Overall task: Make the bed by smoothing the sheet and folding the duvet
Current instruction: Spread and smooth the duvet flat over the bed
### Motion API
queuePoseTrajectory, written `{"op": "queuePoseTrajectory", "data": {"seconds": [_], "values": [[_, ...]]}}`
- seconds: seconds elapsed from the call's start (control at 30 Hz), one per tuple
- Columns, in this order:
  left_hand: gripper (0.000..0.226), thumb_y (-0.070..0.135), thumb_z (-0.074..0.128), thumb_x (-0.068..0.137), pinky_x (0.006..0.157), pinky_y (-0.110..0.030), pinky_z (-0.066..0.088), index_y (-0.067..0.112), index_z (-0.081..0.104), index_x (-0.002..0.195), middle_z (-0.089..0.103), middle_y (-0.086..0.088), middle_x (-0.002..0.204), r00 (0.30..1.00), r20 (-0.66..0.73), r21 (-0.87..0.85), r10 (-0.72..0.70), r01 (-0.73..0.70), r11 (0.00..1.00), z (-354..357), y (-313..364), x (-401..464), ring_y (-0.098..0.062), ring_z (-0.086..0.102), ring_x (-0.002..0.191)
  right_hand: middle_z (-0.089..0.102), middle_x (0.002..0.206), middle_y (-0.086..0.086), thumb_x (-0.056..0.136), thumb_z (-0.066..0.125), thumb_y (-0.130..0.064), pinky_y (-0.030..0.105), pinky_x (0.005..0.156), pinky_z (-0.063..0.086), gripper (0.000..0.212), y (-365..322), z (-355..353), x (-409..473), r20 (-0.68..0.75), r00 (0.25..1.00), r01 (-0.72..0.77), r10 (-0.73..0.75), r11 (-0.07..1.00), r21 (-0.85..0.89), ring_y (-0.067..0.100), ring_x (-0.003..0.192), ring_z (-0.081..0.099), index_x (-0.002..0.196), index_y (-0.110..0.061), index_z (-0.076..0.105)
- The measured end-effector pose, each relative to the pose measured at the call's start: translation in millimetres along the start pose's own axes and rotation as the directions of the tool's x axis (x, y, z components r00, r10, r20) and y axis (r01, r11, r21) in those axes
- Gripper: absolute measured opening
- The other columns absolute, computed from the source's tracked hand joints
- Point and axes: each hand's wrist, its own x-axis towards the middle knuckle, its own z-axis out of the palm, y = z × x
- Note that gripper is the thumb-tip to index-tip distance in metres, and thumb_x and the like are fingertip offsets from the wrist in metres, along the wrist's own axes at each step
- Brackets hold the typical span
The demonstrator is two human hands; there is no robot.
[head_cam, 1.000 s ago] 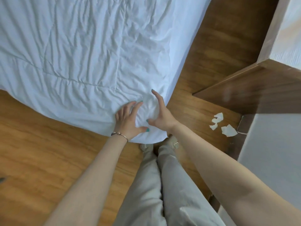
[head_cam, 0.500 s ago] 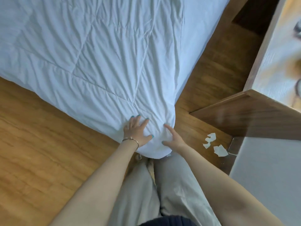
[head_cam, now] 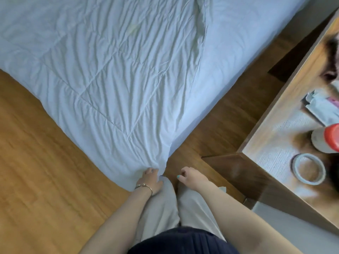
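Note:
A white quilted duvet (head_cam: 113, 74) lies wrinkled across the bed, and its near corner hangs down toward the floor in front of my legs. My left hand (head_cam: 150, 179), with a thin bracelet on the wrist, grips that corner, fingers curled into the gathered cloth. My right hand (head_cam: 190, 177) hovers just right of the corner, apart from the duvet, fingers loosely curled around nothing. A strip of smoother white sheet (head_cam: 256, 26) shows along the bed's right side, beyond the duvet's edge.
A wooden desk (head_cam: 266, 136) stands close on the right, carrying a tape roll (head_cam: 308, 169), a red-capped bottle (head_cam: 328, 143) and a packet (head_cam: 319, 105). Wooden floor (head_cam: 36, 162) stretches to the left. My grey-trousered legs (head_cam: 165, 208) stand at the bed corner.
Both hands lay spread on the duvet corner before. Now my left hand has closed on the corner and my right hand has come off it. The view has risen, showing the desk top.

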Motion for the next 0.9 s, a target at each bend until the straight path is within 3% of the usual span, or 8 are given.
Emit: {"op": "queuePoseTrajectory", "data": {"seconds": [0.3, 0.4, 0.53, 0.7, 0.9], "values": [[0.044, 0.045, 0.046, 0.093, 0.099, -0.035, 0.042, 0.024, 0.049, 0.131, 0.050, 0.000, 0.135, 0.999, 0.012, -0.111, -0.046, 0.047, 0.993, -45.2, 42.6, -2.6, -0.021, 0.050, 0.120, 0.049, 0.134, 0.005, 0.098, 0.043, -0.042, 0.037, 0.096, 0.044, 0.045, 0.2, -57.4, 1.3, 0.104, 0.994, 0.071, -0.044, 0.957, -0.280, 0.024, 0.119, 0.050, 0.136, -0.018, 0.046], [0.049, 0.048, 0.044, 0.092, 0.099, -0.035, 0.043, 0.024, 0.046, 0.135, 0.051, 0.002, 0.134, 0.997, 0.021, -0.122, -0.071, 0.073, 0.990, -71.8, 45.3, 6.6, -0.020, 0.052, 0.119, 0.050, 0.136, 0.006, 0.099, 0.043, -0.041, 0.037, 0.098, 0.044, 0.046, -13.6, -84.9, 9.2, 0.121, 0.992, 0.078, -0.041, 0.947, -0.313, 0.024, 0.119, 0.051, 0.137, -0.016, 0.046], [0.048, 0.048, 0.042, 0.091, 0.091, -0.034, 0.046, 0.021, 0.050, 0.130, 0.056, -0.001, 0.128, 0.998, -0.018, -0.125, -0.054, 0.051, 0.991, -115.8, 50.2, 27.0, -0.021, 0.056, 0.110, 0.053, 0.136, 0.004, 0.099, 0.046, -0.039, 0.034, 0.099, 0.044, 0.043, -38.8, -139.8, 22.0, 0.073, 0.996, 0.063, -0.049, 0.977, -0.203, 0.023, 0.119, 0.053, 0.135, -0.015, 0.049], [0.041, 0.047, 0.039, 0.093, 0.082, -0.034, 0.051, 0.022, 0.052, 0.122, 0.059, 0.000, 0.116, 0.995, -0.095, -0.158, -0.029, 0.014, 0.987, -165.3, 69.4, 46.0, -0.020, 0.062, 0.094, 0.044, 0.145, 0.005, 0.102, 0.043, -0.033, 0.033, 0.105, 0.041, 0.045, -69.6, -207.2, 46.8, -0.012, 0.997, 0.069, -0.078, 0.937, -0.342, 0.026, 0.128, 0.046, 0.142, -0.014, 0.041], [0.042, 0.048, 0.041, 0.093, 0.087, -0.034, 0.049, 0.022, 0.052, 0.124, 0.059, 0.001, 0.120, 0.992, -0.125, -0.195, -0.018, -0.007, 0.981, -202.6, 95.7, 66.8, -0.022, 0.061, 0.100, 0.041, 0.147, 0.005, 0.100, 0.043, -0.039, 0.035, 0.106, 0.037, 0.051, -86.8, -259.4, 69.8, -0.004, 0.998, 0.058, -0.070, 0.853, -0.518, 0.024, 0.130, 0.043, 0.145, -0.016, 0.036]]}}
